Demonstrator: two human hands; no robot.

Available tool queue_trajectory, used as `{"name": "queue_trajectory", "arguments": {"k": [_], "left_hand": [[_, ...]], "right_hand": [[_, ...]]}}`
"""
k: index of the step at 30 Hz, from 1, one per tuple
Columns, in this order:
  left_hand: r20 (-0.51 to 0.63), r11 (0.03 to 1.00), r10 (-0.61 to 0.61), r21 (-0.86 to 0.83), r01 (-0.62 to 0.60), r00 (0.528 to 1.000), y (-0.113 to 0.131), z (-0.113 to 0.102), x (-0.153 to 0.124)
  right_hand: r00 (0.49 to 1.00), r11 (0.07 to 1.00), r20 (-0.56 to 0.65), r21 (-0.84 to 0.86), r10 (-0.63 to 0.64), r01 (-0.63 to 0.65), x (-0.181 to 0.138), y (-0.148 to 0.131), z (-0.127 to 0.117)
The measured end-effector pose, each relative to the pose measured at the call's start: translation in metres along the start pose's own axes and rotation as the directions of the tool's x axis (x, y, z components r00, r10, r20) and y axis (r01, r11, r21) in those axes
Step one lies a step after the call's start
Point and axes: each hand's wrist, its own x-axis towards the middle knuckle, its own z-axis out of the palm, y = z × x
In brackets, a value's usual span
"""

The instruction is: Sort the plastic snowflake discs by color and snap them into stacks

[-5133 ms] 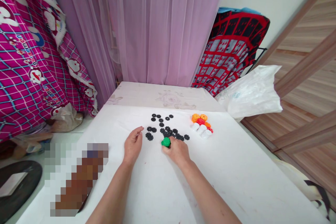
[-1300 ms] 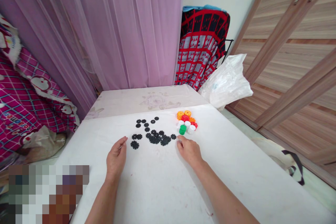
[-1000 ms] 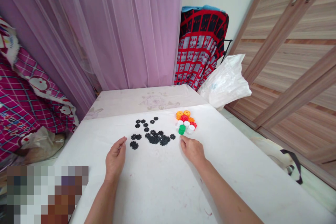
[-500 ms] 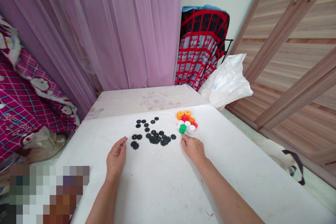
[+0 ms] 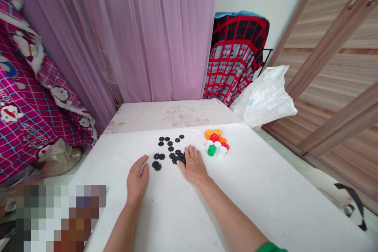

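Note:
Several black snowflake-shaped discs [image 5: 169, 147] lie scattered on a white table [image 5: 265, 197]. My right hand [image 5: 192, 164] rests palm down on the right part of that scatter, fingers stretched out over the discs. My left hand [image 5: 137, 179] lies on its edge on the table, fingers loosely together, just left of a single larger black disc [image 5: 156, 165]; nothing shows in it. To the right stands a tight cluster of stacked discs [image 5: 217, 141]: orange, red and white ones, with a green stack [image 5: 212, 150] at its near side.
A white plastic bag [image 5: 264, 100] sits at the table's far right corner. A red and black checked cloth [image 5: 236, 61] hangs behind it. Pink curtains [image 5: 153, 35] close the back. Pink patterned bedding [image 5: 32, 102] lies at the left. A wooden sliding door [image 5: 339, 67] stands at the right.
My right hand has moved left from beside the green stack onto the black discs and lies flat on them. The camera has shifted slightly. My left hand has stayed put.

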Motion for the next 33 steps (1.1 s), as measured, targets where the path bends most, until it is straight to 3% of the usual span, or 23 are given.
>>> {"name": "queue_trajectory", "arguments": {"k": [5,7,9,10,12,14,15,16,18,21,23,26,29,33], "left_hand": [[0.044,0.999,0.018,0.033,-0.019,0.999,-0.003,0.0,0.001],[0.054,0.997,0.039,0.06,-0.042,0.998,-0.005,0.001,0.001],[0.073,0.99,0.076,0.11,-0.084,0.994,-0.005,0.003,0.0],[0.095,0.982,0.099,0.151,-0.112,0.991,-0.004,0.004,-0.002],[0.171,0.948,0.135,0.264,-0.177,0.976,0.0,0.007,-0.004],[0.263,0.883,0.125,0.41,-0.228,0.957,0.009,0.011,-0.006],[0.307,0.847,0.102,0.472,-0.245,0.946,0.014,0.014,-0.007],[0.347,0.813,0.073,0.523,-0.257,0.935,0.019,0.016,-0.006],[0.408,0.761,0.018,0.587,-0.277,0.913,0.027,0.02,-0.002],[0.456,0.727,-0.024,0.618,-0.298,0.89,0.035,0.025,0.008],[0.466,0.731,-0.029,0.613,-0.3,0.884,0.036,0.027,0.015],[0.475,0.768,0.006,0.561,-0.309,0.88,0.033,0.027,0.024],[0.472,0.813,0.073,0.482,-0.327,0.878,0.027,0.025,0.026],[0.449,0.823,0.18,0.418,-0.384,0.875,0.018,0.023,0.013]], "right_hand": [[0.988,0.986,0.045,0.084,-0.151,0.147,0.031,-0.032,0.008],[0.965,0.958,-0.003,0.123,-0.262,0.26,0.04,-0.037,0.011],[0.954,0.946,-0.11,0.14,-0.28,0.294,0.05,-0.036,0.013],[0.962,0.961,-0.17,0.138,-0.216,0.24,0.056,-0.034,0.014],[0.97,0.991,-0.242,0.133,0.027,0.006,0.069,-0.028,0.012],[0.946,0.967,-0.209,0.112,0.247,-0.227,0.082,-0.024,0.01],[0.947,0.958,-0.155,0.088,0.282,-0.271,0.088,-0.023,0.008],[0.964,0.967,-0.083,0.062,0.253,-0.248,0.092,-0.022,0.007],[0.996,0.997,0.065,0.036,0.065,-0.067,0.098,-0.023,0.004],[0.956,0.975,0.193,0.06,-0.22,0.212,0.1,-0.025,0.002],[0.918,0.946,0.23,0.094,-0.324,0.31,0.099,-0.025,0.003],[0.925,0.916,0.113,0.221,-0.364,0.333,0.09,-0.021,0.007],[0.978,0.929,-0.105,0.307,-0.182,0.206,0.071,-0.01,0.011],[0.959,0.91,-0.283,0.404,0.03,0.091,0.028,0.012,0.015]]}}
